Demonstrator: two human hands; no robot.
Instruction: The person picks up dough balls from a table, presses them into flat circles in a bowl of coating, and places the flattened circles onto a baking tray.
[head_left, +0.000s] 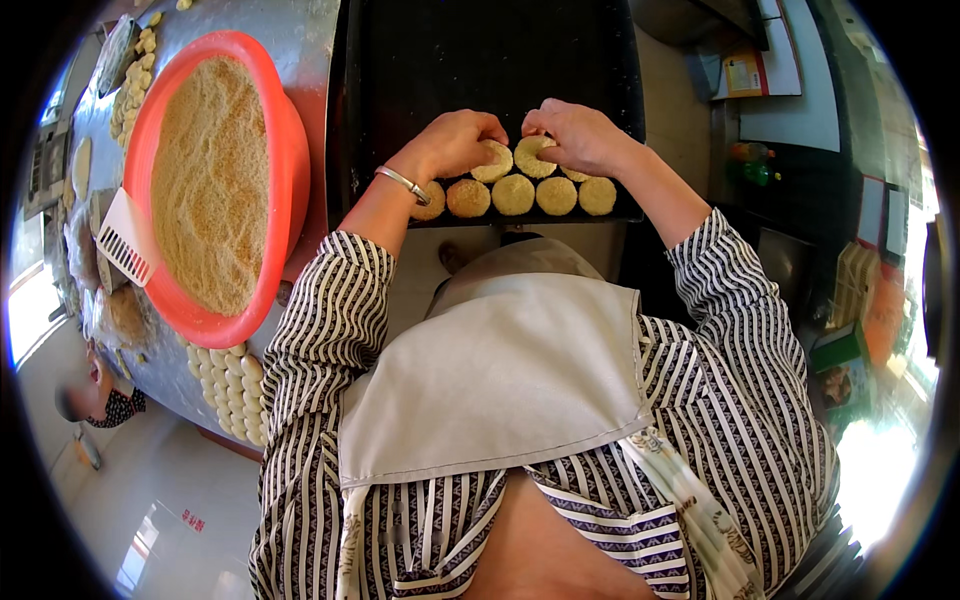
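A black baking tray (487, 67) lies before me, with a row of round, crumb-coated dough cakes (513, 195) along its near edge. My left hand (457, 142), with a silver bangle at the wrist, grips one coated cake (493, 160) by its rim, just behind that row. To its right, my right hand (577, 139) has its fingers around another coated cake (535, 156). One more cake shows partly beneath my right hand. Left of the tray stands a red plastic basin (296, 165) of tan crumbs (210, 187), a white slotted scraper (126, 238) at its rim.
On the metal worktable (169, 382), flattened pale dough pieces (229, 390) stand in rows near the basin, and small dough lumps (133, 94) lie beyond it. Another person (101, 397) is at the far left. A green box (841, 367) and shelving are at right.
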